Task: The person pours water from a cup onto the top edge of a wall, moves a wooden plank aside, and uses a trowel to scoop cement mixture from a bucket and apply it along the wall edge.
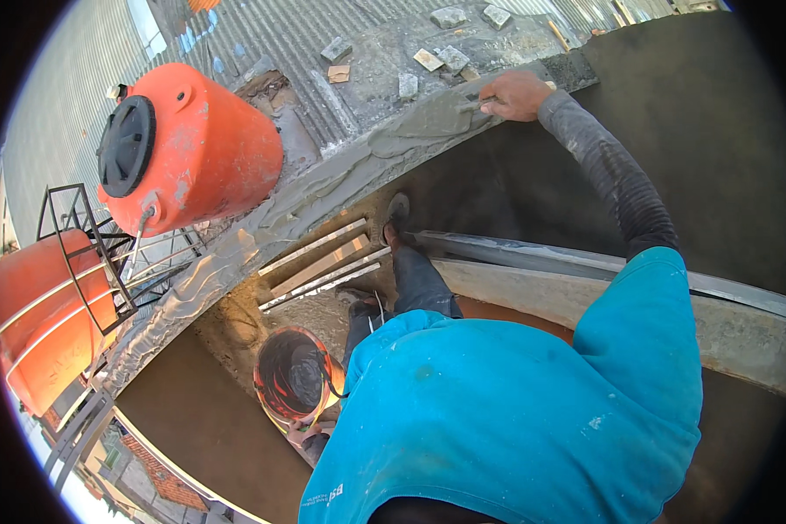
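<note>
Gripping orange bucket (275, 375) beside mortar-coated wall (393, 148) with curled left hand (301, 431); holding right hand (515, 96) fisted over wall, likely around tool handle (550, 85). Seemingly largely coated, yet unsmoothed.

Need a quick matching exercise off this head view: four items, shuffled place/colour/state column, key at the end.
Column 1
1. Left hand
2. Right hand
3. Upper tank
4. Bucket

Column 2
A. open-topped, left of the person's legs
B. at the smeared grey mortar along the wall top
C. at the edge of an open container, in the lower part of the picture
D. orange, with a round black lid

Pairs: 1-C, 2-B, 3-D, 4-A
</note>
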Demonstrator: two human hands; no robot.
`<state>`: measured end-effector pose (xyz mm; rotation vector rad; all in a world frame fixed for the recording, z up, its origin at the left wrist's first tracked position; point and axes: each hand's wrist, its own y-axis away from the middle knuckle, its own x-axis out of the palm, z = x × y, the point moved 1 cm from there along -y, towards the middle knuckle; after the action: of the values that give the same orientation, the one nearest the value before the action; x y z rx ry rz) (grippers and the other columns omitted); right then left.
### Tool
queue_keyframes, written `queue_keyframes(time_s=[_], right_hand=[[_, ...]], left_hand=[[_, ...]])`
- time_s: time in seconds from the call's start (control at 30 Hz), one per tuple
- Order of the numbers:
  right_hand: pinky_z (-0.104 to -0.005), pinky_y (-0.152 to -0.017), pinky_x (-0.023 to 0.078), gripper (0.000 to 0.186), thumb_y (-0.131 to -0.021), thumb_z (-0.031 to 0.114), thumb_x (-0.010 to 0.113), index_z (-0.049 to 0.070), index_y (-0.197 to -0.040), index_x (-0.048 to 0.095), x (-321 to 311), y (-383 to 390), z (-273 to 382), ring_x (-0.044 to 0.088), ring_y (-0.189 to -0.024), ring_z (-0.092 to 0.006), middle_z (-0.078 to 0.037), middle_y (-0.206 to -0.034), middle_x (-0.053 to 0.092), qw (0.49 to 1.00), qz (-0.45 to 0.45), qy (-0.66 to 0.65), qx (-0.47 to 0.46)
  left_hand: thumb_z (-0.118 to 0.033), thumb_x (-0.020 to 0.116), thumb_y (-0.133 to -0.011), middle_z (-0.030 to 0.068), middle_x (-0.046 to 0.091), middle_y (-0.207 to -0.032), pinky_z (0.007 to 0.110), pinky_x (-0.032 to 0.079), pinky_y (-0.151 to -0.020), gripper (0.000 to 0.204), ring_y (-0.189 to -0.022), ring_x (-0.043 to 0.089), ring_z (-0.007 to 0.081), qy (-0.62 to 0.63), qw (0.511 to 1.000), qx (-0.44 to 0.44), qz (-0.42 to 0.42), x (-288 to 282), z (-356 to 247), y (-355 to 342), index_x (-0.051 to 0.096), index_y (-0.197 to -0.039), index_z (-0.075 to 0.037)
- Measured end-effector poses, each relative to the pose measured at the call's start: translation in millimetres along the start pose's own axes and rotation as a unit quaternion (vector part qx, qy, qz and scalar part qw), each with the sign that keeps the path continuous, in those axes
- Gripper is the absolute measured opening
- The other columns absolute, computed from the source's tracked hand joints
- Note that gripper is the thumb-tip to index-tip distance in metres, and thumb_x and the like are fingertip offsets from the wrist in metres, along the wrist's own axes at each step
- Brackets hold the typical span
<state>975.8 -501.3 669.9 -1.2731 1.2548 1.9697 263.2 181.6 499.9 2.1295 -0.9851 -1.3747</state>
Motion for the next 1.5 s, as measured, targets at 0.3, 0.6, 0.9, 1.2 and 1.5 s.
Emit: queue_keyframes(time_s=[0.3, 0.6, 0.9, 1.2, 1.5], right_hand=[[-0.0422, -0.083, 0.045, 0.034, -0.081, 0.036, 0.059, 0.010, -0.102, 0.064, -10, 38, -90, 0.057, -0.097, -0.0317, -0.012, -0.096, 0.063, 0.995, 0.009, 0.004, 0.097], [-0.0427, -0.079, 0.047, 0.033, -0.079, 0.035, 0.061, 0.011, -0.100, 0.066, -27, 76, -90, 0.060, -0.090, -0.0321, -0.012, -0.091, 0.065, 0.987, -0.031, 0.055, 0.148], [-0.0439, -0.080, 0.046, 0.030, -0.080, 0.032, 0.061, 0.011, -0.101, 0.065, -13, 59, -69, 0.059, -0.095, -0.0304, -0.011, -0.092, 0.065, 0.991, -0.004, 0.054, 0.122], [-0.0459, -0.080, 0.047, 0.034, -0.081, 0.036, 0.055, 0.013, -0.105, 0.065, 4, 86, -79, 0.061, -0.093, -0.0331, -0.013, -0.096, 0.066, 0.981, -0.043, 0.018, 0.191], [-0.0456, -0.082, 0.046, 0.035, -0.081, 0.038, 0.055, 0.014, -0.106, 0.064, -2, 106, -97, 0.060, -0.095, -0.0319, -0.013, -0.095, 0.065, 0.951, -0.004, -0.083, 0.297]], left_hand=[[-0.011, 0.053, -0.079, 0.0072, 0.054, -0.080, 0.030, 0.044, -0.064, 0.008, -0.069, 0.055, 0.0177, 0.312, 0.946, -0.063, 0.058, -2, -8, 1, 0.052, -0.079, -0.003], [0.002, 0.066, -0.070, 0.0046, 0.050, -0.068, 0.026, 0.044, -0.057, 0.014, -0.060, 0.053, 0.0158, -0.003, 0.971, 0.231, 0.059, -7, -23, -29, 0.052, -0.072, 0.000], [0.003, 0.065, -0.069, 0.0042, 0.051, -0.071, 0.026, 0.043, -0.058, 0.014, -0.060, 0.053, 0.0173, -0.020, 0.976, 0.197, 0.091, -9, -55, -36, 0.054, -0.078, 0.001], [0.000, 0.063, -0.072, 0.0044, 0.051, -0.072, 0.027, 0.043, -0.059, 0.012, -0.061, 0.053, 0.0186, 0.012, 0.996, 0.061, 0.060, 0, -55, -27, 0.054, -0.080, 0.001], [0.001, 0.056, -0.069, 0.0061, 0.053, -0.075, 0.031, 0.043, -0.064, 0.015, -0.065, 0.054, 0.0199, -0.018, 0.998, 0.056, 0.014, 16, -41, -35, 0.055, -0.083, 0.002]])
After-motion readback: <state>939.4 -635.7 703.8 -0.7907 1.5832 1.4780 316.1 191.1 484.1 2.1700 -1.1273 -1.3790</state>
